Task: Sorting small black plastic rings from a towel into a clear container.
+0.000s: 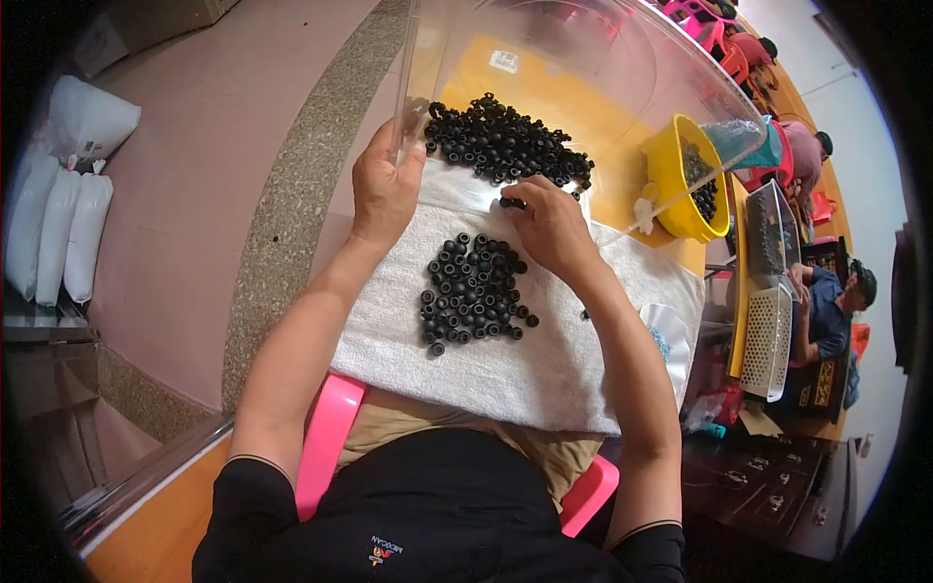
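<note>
My left hand [384,194] grips the side edge of a large clear plastic tub [416,73], thumb on the near side. Inside the tub, toward its near end, lies a heap of small black round hollow parts [505,141]. My right hand [552,225] is closed just in front of that heap, with black parts [512,203] at its fingertips; how many it holds is hidden. Below both hands, a second pile of black parts [473,291] rests on a white towel [389,335] over my lap. Most of those show an open ring end.
On the right stands a yellow bucket [680,222] with dark parts inside. A white perforated basket [766,345] sits farther right, near a seated person [831,311]. White sacks [60,233] stand at far left. Pink chair arms [330,428] flank me.
</note>
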A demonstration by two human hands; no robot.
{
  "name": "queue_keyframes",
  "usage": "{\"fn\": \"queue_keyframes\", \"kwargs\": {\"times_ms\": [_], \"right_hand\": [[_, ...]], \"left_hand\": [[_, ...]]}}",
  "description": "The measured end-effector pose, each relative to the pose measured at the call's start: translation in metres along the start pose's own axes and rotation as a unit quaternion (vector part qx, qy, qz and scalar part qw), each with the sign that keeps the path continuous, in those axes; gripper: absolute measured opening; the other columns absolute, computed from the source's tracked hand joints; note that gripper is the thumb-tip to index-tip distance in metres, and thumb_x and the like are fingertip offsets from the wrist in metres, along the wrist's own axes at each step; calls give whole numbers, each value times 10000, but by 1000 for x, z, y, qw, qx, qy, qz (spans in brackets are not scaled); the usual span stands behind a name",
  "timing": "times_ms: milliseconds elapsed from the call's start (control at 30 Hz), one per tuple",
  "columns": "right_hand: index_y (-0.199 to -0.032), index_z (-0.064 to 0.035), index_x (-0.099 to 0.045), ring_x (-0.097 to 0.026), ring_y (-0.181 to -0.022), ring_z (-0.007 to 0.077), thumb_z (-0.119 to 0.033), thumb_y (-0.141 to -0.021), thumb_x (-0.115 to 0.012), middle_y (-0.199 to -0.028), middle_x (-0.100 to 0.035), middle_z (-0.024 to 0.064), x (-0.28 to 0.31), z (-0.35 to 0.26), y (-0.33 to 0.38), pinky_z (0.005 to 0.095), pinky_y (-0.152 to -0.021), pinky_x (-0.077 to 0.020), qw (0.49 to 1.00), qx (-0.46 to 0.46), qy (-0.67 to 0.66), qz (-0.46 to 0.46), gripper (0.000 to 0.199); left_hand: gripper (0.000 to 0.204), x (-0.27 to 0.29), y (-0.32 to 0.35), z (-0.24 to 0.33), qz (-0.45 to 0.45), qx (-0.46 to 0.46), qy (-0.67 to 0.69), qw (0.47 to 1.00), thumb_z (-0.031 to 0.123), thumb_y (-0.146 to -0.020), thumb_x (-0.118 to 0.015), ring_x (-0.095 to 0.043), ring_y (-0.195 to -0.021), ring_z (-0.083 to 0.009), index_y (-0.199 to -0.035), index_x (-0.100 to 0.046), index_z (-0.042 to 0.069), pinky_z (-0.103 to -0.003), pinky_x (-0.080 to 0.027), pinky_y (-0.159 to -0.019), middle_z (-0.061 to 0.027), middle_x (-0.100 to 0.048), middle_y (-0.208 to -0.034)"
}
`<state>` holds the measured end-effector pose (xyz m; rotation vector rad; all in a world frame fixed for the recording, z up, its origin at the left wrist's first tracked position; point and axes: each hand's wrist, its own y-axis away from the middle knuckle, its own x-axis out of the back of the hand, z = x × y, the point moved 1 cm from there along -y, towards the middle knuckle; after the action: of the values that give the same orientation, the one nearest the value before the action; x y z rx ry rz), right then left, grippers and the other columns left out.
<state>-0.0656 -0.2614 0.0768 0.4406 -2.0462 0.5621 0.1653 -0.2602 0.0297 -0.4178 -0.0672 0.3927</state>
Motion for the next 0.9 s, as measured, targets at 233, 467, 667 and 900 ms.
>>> {"fn": "queue_keyframes", "kwargs": {"times_ms": [233, 467, 667, 900], "right_hand": [[-1096, -16, -705, -686, -884, 327, -80, -881, -680, -1090, -670, 142, 9, -8, -13, 381, -796, -546, 998, -27, -28, -56, 225], [-1195, -53, -663, -663, -950, 369, -4, -873, -563, -1155, -640, 154, -2, 6, -26, 427, -828, -539, 995, 5, 100, 16, 340], [-1195, -61, -665, -648, -977, 385, 22, -848, -516, -1140, -639, 157, 2, -7, -13, 446, -842, -525, 997, 13, 65, -32, 387], [-1161, -59, -684, -675, -907, 336, -33, -873, -616, -1109, -657, 135, 4, -19, 4, 414, -810, -533, 999, -14, 15, -49, 297]], "left_hand": [[394, 0, 0, -3, -3, 6, -11, 1000, 66, -966, -591, -637, -1186, -220, -1357, -584, 21, -331, -476, -1026, -128, -672, -1284], [374, -1, 1, -5, 10, 13, -16, 1000, 69, -950, -577, -691, -1011, -204, -1320, -625, 56, -331, -524, -899, -112, -725, -1129], [340, 1, 1, -3, 17, 13, -25, 999, 89, -953, -587, -672, -875, -173, -1287, -646, 61, -321, -525, -800, -98, -725, -1007], [302, 2, 1, -2, 15, 33, -12, 999, 108, -957, -600, -585, -732, -123, -1247, -658, 50, -299, -492, -689, -53, -673, -863]]}}
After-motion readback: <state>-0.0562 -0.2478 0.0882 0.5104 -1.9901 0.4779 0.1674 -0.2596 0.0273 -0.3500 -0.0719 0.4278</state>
